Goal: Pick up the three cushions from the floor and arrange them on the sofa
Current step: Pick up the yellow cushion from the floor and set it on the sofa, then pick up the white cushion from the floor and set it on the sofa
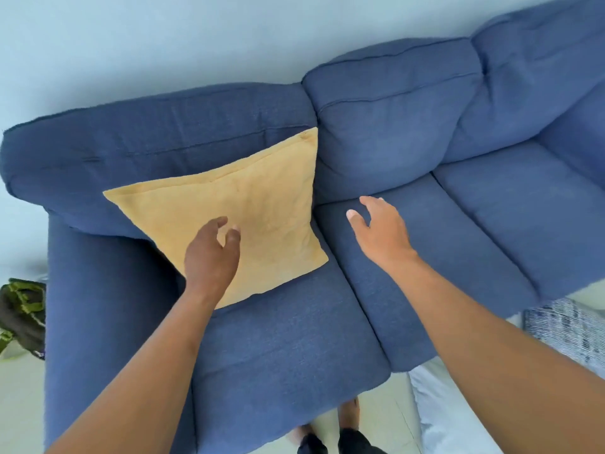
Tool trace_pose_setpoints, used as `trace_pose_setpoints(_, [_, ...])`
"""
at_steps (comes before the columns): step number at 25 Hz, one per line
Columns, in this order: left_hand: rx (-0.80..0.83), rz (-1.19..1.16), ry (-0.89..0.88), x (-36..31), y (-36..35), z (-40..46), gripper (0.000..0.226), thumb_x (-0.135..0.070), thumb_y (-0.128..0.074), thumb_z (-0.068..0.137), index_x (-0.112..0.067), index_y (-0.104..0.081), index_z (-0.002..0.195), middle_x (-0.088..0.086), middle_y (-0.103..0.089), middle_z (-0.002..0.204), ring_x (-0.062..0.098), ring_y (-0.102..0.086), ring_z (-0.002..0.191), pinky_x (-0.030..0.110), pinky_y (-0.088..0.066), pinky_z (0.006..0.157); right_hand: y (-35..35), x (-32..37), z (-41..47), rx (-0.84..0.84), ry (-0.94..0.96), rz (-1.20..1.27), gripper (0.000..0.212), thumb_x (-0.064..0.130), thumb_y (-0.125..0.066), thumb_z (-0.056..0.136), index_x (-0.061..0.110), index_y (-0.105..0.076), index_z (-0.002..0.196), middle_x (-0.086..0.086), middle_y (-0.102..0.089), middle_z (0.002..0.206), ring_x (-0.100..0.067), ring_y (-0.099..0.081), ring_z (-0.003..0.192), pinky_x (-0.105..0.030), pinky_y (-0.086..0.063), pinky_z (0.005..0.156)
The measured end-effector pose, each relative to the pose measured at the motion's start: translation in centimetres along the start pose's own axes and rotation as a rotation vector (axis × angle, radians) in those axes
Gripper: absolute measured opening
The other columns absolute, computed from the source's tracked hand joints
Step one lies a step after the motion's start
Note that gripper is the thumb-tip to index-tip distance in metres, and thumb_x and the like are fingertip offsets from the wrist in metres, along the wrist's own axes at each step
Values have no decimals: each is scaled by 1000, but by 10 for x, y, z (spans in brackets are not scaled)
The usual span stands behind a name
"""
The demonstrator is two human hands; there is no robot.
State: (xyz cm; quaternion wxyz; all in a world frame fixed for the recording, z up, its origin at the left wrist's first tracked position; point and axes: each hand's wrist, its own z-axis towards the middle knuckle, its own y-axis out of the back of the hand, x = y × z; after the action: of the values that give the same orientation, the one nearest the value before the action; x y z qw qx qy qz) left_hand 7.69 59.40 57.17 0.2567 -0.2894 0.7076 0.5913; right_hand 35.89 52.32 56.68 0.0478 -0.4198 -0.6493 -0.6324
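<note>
A yellow cushion [248, 211] leans against the left backrest of the blue sofa [458, 224], its lower corner resting on the left seat. My left hand [211, 253] hovers over the cushion's lower left part with fingers loosely curled and holds nothing. Over the middle seat, just right of the cushion, my right hand [379, 231] is spread and empty. A white cushion [448, 411] lies on the floor at the sofa's front, partly hidden by my right arm. A grey patterned cushion [566, 332] lies on the floor at the right edge.
A dark bag with green straps [21, 312] sits on the floor beside the sofa's left armrest. My feet [330, 430] stand on pale tiles close to the front of the seat. A light wall runs behind the sofa.
</note>
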Motion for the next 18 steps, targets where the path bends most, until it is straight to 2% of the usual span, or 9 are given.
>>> trace_pose_setpoints(2, [110,56,-109,-26,-28,-20,53,-42,-50,109,-17,-52,156,3,-58,159,33,-62,132,48,-46,115,14,-29,-33,-24,-40,-61,64,42,-47,109,9,-36,162,-11,-27,173,-25,-14,163,-45,-23,126])
trace_pose_setpoints(4, [205,105,-215,-48,-53,-39,57,-42,-51,108,-16,-47,159,3,-50,165,34,-57,141,48,-41,120,27,-54,-60,-45,-61,-115,67,43,-46,109,7,-30,164,-12,-18,176,-26,-8,164,-47,-22,126])
trace_pose_setpoints(7, [383,207,-367,-87,-100,-76,69,-45,-54,106,-13,-37,165,3,-30,176,25,-25,164,44,-25,131,53,-105,-103,-100,-159,-151,71,47,-44,109,7,-27,164,-13,-17,176,-28,-6,164,-51,-22,127])
trace_pose_setpoints(9, [464,303,-444,-110,-132,-99,81,-50,-56,105,-11,-27,169,7,-14,180,23,-4,168,43,-14,134,65,-140,-129,-126,-237,-160,73,50,-42,108,8,-23,166,-13,-13,177,-28,-3,165,-52,-19,128])
trace_pose_setpoints(10, [494,345,-489,-119,-149,-113,84,-52,-55,105,-9,-23,169,9,-10,181,25,0,168,45,-12,135,71,-158,-142,-136,-278,-159,74,51,-41,108,9,-21,166,-12,-10,177,-28,-1,165,-53,-17,128])
trace_pose_setpoints(18, [737,596,-772,-163,-271,-252,85,-51,-49,108,-5,-13,170,13,-4,181,28,1,168,48,-8,133,101,-291,-271,-152,-586,-75,78,52,-42,107,10,-15,167,-16,0,177,-32,4,164,-56,-14,128])
